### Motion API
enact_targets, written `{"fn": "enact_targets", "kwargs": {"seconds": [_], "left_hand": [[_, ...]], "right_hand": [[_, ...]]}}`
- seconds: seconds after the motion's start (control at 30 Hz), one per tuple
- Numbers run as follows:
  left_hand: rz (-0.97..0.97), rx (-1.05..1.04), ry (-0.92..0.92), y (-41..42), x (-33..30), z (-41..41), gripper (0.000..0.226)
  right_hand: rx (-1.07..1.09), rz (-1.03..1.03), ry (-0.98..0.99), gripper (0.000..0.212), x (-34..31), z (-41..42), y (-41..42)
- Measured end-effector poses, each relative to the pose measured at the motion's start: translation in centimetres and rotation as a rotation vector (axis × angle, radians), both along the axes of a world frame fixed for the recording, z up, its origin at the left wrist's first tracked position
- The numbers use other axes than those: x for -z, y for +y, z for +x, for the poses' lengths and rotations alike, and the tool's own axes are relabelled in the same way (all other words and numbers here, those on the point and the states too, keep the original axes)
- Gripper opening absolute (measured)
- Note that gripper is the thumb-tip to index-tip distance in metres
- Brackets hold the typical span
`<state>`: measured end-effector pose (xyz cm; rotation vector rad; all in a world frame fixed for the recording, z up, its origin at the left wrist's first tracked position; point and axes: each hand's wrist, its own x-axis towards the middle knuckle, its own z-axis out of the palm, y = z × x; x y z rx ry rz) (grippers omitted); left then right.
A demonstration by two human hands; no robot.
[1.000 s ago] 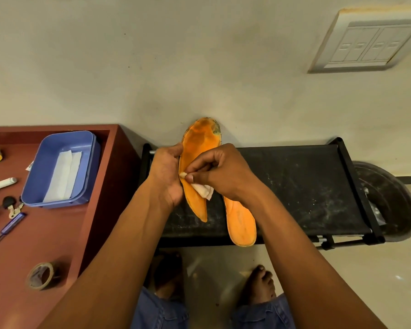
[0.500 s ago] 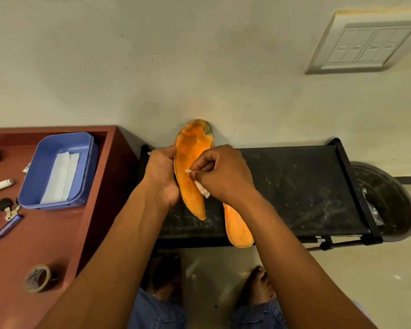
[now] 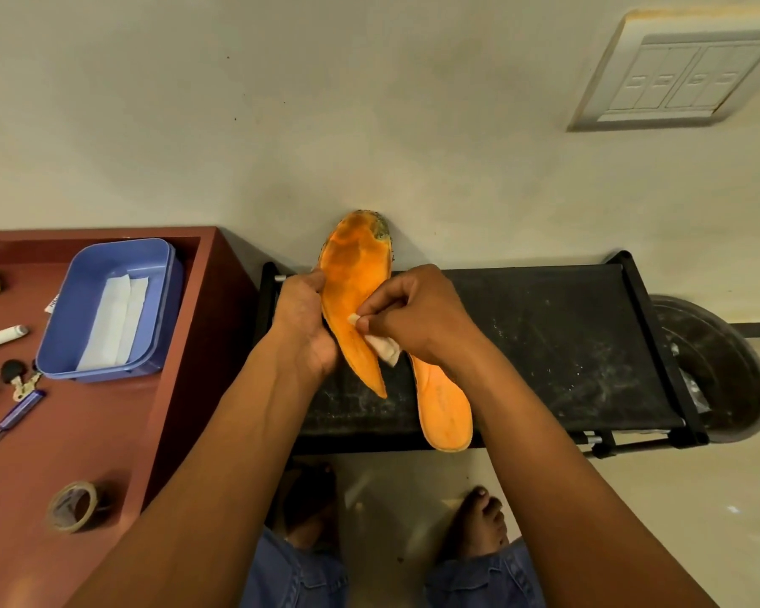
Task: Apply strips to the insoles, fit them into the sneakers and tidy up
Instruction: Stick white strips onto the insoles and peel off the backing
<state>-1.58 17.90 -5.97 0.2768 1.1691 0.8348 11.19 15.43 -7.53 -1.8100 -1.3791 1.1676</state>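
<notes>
While your left hand (image 3: 301,320) grips the worn orange foam insole (image 3: 353,296) by its edge, its long axis runs away from you, toe up. Your right hand (image 3: 413,313), nearer its middle, pinches the small white strip (image 3: 382,346) against it; the second orange insole (image 3: 442,403) lies just beside, on the black shelf (image 3: 545,335).

Reddish-brown wooden surface (image 3: 106,432) at left, carrying a clear brownish tape roll (image 3: 72,505) near its front edge. Beside the left edge, a white tube-shaped marker (image 3: 1,337), a black-headed key (image 3: 20,377) and a blue-handled tool (image 3: 12,416). White wall switch panel (image 3: 676,76) upper right. Dark round basin (image 3: 716,370) on the floor at far right.
</notes>
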Motion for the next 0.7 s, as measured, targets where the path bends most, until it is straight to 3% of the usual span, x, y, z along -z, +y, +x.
{"fn": "enact_targets", "kwargs": {"seconds": [0.1, 0.33, 0.5, 0.7], "left_hand": [[-0.025, -0.057, -0.015, 0.1, 0.0, -0.3, 0.040], [-0.003, -0.019, -0.177, 0.0, 0.2, 0.2, 0.051], [0.100, 0.068, -0.206, 0.2, 0.2, 0.0, 0.058], [0.254, 0.174, -0.189, -0.2, -0.4, 0.4, 0.060]], "right_hand": [[-0.086, -0.108, 0.112, 0.010, -0.7, 0.2, -0.3], [-0.007, -0.405, 0.318, 0.014, -0.7, 1.5, -0.4], [-0.011, -0.363, 0.347, 0.017, -1.1, 1.8, -0.4], [0.137, -0.099, 0.313, 0.012, -0.7, 2.1, -0.1]]}}
